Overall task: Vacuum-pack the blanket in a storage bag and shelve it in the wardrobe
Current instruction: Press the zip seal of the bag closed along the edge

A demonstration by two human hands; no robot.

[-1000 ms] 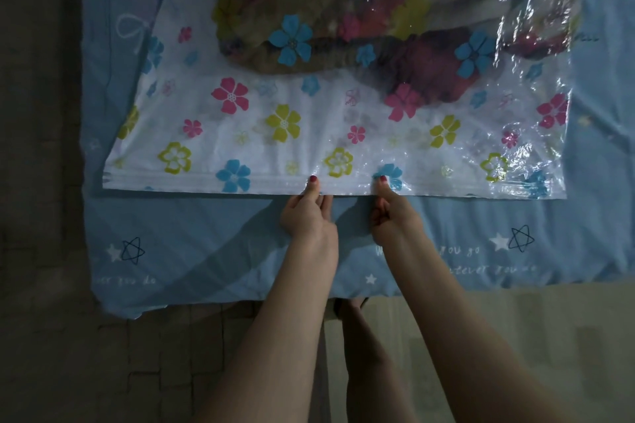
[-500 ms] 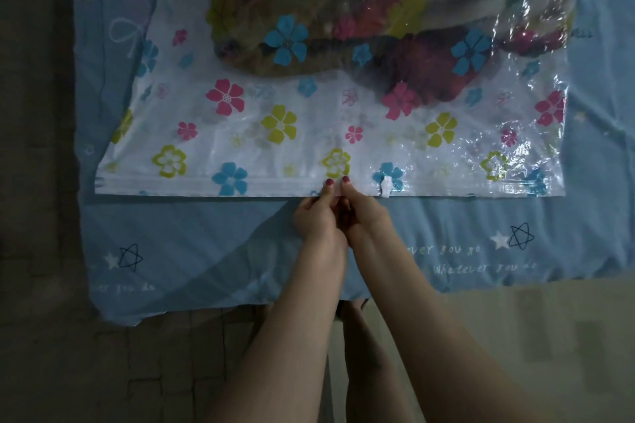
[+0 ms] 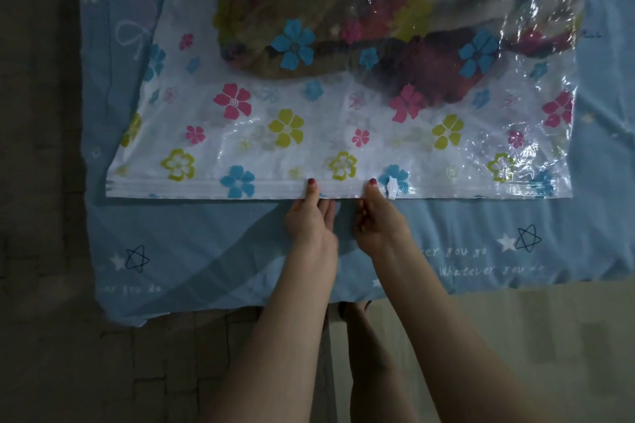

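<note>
From where I watched, step looked like sealing the zip edge. Left hand & right hand sat close together, each pinching the storage bag at its near zip strip, white slider clip just right of the right thumb. Next move, I'd judge: run clip/fingers along strip; open bedsheet both sides. Blanket lay inside, far end.

Single head view, looking steeply down, close over bed
</note>
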